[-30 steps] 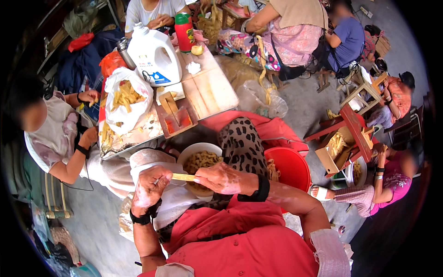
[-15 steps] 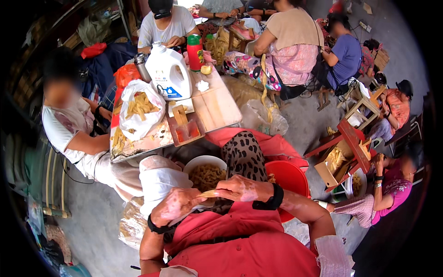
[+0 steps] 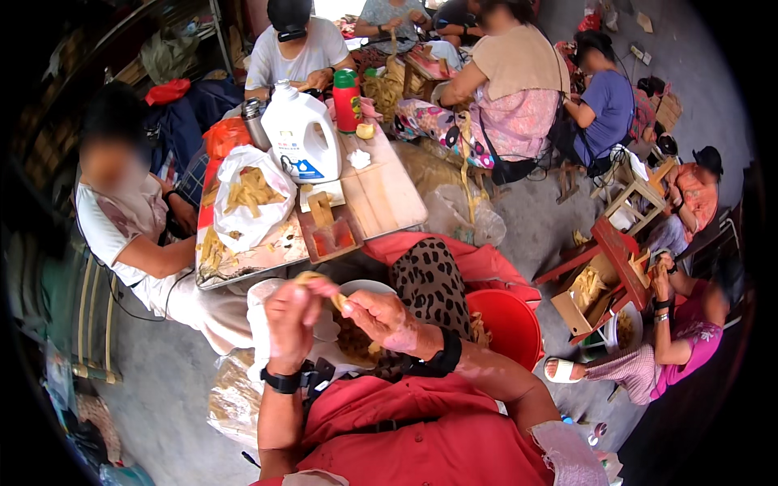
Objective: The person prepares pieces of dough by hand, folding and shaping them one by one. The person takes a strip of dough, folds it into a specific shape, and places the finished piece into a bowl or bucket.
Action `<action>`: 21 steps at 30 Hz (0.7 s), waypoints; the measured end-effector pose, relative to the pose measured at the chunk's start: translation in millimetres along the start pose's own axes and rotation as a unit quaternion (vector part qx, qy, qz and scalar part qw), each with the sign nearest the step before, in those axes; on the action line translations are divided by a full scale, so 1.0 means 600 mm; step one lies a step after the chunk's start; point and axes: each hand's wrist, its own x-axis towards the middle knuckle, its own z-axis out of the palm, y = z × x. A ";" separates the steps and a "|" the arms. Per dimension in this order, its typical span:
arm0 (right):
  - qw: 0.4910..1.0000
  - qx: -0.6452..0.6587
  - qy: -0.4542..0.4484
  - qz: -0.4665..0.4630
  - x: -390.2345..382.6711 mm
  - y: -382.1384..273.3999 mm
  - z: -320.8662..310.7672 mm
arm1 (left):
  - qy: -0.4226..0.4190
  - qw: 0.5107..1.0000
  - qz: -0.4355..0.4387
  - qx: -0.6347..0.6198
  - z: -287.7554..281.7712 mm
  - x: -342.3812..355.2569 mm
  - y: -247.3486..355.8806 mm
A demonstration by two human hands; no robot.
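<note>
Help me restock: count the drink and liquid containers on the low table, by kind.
White plastic jug: 1
Red bottle with green cap: 1
Steel flask: 1
Total: 3

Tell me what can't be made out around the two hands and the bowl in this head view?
- The pale strip: its shape is blurred and mostly covered by the left hand and right hand.
- The white bowl: its contents are hidden behind both hands.
- The red bucket: its inside is screened by the spotted-cloth knee.
- The bag beside the left arm: its contents are too blurred to tell.
</note>
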 end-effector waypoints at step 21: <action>0.920 0.142 -0.017 0.365 -0.083 0.046 -0.028 | -0.225 0.849 0.153 0.452 -0.013 -0.042 -0.110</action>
